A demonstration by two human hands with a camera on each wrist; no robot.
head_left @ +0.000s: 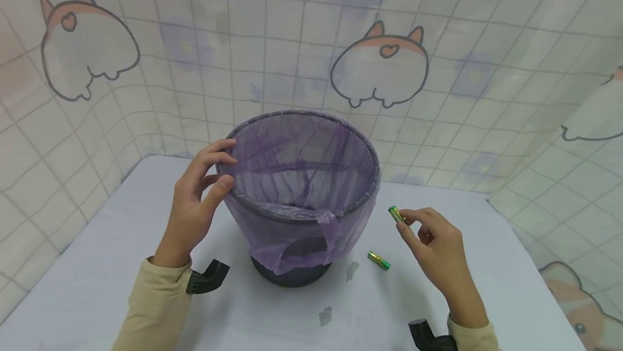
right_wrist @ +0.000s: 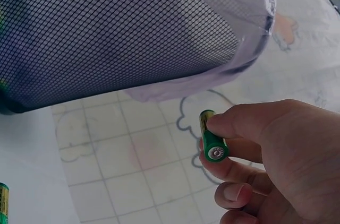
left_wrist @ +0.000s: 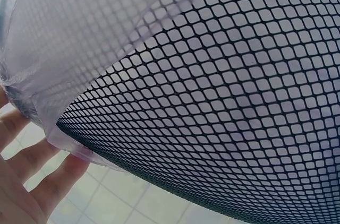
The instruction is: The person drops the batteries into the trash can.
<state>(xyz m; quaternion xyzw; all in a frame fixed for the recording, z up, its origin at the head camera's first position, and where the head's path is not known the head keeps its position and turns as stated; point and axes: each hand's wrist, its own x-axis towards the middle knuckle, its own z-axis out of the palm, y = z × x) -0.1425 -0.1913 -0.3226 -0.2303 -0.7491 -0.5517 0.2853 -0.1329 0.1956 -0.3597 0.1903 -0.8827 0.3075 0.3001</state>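
A dark mesh wastebasket (head_left: 292, 278), lined with a purple plastic bag (head_left: 306, 178) folded over its rim, stands on the table. My left hand (head_left: 197, 199) holds the left side of the rim, thumb in front and fingers farther back; in the left wrist view, the fingers (left_wrist: 58, 181) lie beside the mesh and bag edge. Right of the basket, my right hand (head_left: 435, 243) pinches a green and gold battery (head_left: 396, 214) between thumb and fingers. The right wrist view shows one flat end of that battery (right_wrist: 215, 144). A second battery (head_left: 378, 260) lies on the table below it.
The white table (head_left: 233, 324) has two small grey patches (head_left: 325, 316) in front of the basket. Behind and at both sides hangs a grid-patterned sheet (head_left: 272, 42) with cartoon animals. Dark wrist mounts (head_left: 209, 277) stick out from both sleeves.
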